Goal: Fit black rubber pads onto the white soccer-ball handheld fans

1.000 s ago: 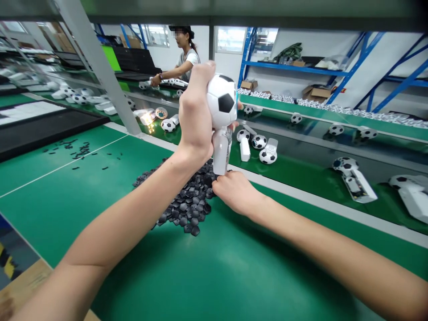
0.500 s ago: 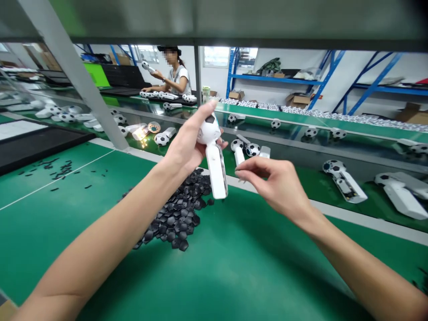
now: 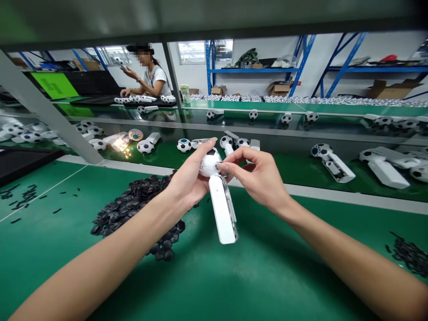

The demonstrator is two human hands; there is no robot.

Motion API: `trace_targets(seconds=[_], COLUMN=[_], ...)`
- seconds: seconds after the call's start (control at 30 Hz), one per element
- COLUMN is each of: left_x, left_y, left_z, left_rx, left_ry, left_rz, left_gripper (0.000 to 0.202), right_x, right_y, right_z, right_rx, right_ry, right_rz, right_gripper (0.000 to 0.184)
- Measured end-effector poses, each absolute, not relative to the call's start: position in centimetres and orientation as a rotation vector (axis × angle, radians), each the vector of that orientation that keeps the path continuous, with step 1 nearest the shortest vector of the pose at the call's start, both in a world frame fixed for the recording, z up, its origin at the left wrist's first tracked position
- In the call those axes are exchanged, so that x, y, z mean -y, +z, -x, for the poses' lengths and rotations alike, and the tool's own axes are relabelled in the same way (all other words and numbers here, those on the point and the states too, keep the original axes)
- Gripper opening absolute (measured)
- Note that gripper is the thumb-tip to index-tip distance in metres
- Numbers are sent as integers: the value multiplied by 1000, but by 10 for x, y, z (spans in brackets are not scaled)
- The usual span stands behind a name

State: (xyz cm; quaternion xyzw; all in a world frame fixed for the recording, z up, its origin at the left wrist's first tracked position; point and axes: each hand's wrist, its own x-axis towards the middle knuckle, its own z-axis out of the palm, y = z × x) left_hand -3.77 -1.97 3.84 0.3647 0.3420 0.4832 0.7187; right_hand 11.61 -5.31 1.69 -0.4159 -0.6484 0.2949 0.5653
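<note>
My left hand (image 3: 190,178) is closed around the ball-shaped head of a white handheld device (image 3: 222,211) patterned like a soccer ball. Its long white handle points down toward me, with an open seam along the right side. The thumb and index finger of my right hand (image 3: 256,174) are pinched together against the right side of the ball head. Whatever sits between those fingertips is too small and covered to make out. To the left, partly behind my left forearm, lies a heap of black pentagon-shaped pieces (image 3: 133,200) on the green work surface (image 3: 214,285).
Past a pale ledge, more soccer-ball devices (image 3: 146,146) lie on a dark green conveyor, one with an opened handle (image 3: 334,165). Small black strips (image 3: 411,254) are piled at the right edge. A slanted post (image 3: 56,111) stands left. A co-worker (image 3: 152,76) holds a similar device opposite.
My right hand has come left and its fingertips now meet the ball head. The device appears lower in view. My view has shifted toward the right.
</note>
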Motion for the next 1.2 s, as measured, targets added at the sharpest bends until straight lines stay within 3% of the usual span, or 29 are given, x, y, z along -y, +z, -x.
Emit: trace_targets(seconds=[0.23,0.7,0.93,1.1,1.2], left_x=[25,43,33,37,37], left_y=[34,40,41,55,75], left_z=[35,32,35,43,57], left_rx=[-809,-871,-741,-676,-672], left_ry=[1073,1102,1141,1121,1370], left_rz=[-737,-979,-1144,-1179,-1319], left_gripper=[41,22,32,34,26], right_x=[55,57,65,58,49], right_y=[21,28,11,14,12], right_z=[-118,-123,-113,-106,-103], right_rx=[1644,1571,1707,1682,1580], right_ry=[681,1072,179,158,192], right_rz=[1081,1098,1102,968,917], right_gripper=[14,52,39,38,27])
